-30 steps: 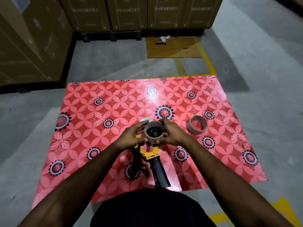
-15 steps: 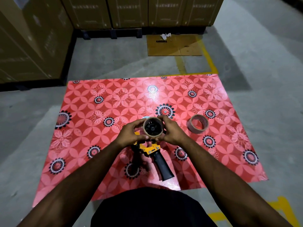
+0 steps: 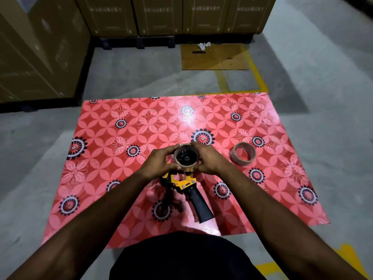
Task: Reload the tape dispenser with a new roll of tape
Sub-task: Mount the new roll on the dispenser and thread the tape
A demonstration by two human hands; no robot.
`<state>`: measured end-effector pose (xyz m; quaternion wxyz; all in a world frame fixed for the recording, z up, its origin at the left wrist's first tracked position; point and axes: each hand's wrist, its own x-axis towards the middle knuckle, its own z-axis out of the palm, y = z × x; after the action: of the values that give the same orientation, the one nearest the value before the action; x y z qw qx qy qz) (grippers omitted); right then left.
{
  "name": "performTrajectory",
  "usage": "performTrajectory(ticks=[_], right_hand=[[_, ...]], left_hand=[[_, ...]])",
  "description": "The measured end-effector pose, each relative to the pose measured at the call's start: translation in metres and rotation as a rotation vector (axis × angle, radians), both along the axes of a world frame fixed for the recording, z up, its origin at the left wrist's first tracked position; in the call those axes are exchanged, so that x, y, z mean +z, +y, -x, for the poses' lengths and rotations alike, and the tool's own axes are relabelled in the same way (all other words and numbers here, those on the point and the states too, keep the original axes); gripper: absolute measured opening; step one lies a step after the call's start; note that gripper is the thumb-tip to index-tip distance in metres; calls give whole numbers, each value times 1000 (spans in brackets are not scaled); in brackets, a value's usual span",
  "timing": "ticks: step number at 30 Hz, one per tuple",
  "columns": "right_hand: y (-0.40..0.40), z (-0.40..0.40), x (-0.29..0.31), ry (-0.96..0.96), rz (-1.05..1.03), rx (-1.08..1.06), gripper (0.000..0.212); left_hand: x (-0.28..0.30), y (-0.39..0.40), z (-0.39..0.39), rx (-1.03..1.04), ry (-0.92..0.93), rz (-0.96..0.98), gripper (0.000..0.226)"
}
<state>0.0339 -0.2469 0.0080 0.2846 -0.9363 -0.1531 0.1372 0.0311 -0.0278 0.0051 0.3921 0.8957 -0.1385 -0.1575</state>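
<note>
While the red floral mat (image 3: 129, 178) leaves open room on my left and ahead, cardboard boxes (image 3: 181, 15) line its far edge; their printing is too blurred to read. My left hand (image 3: 159, 162) and right hand (image 3: 207, 160) grip a brown tape core (image 3: 186, 157), seemingly seated on the yellow-and-black tape dispenser (image 3: 188, 188), mid-mat. A second tape roll (image 3: 242, 153) lies just to the right.

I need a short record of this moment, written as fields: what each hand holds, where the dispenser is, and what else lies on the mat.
left hand: grips the left side of the roll on dispenser
right hand: grips its right side
tape dispenser: above the red patterned mat, black handle toward the person
second roll: on the mat, right of the hands, untouched
</note>
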Motion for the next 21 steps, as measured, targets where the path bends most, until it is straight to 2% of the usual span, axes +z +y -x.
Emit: performTrajectory(ticks=[9,15,21], right_hand=[[5,-19,2,37,141,27,68],[4,-14,0,35,125,19,66],[3,-14,1,34,130,39,66]], left_hand=[[8,-3,-6,-42,-1,-71,80],[-9,-6,5,-47,38,-120,102],[-13,-5,10,-38,26,-130,108]])
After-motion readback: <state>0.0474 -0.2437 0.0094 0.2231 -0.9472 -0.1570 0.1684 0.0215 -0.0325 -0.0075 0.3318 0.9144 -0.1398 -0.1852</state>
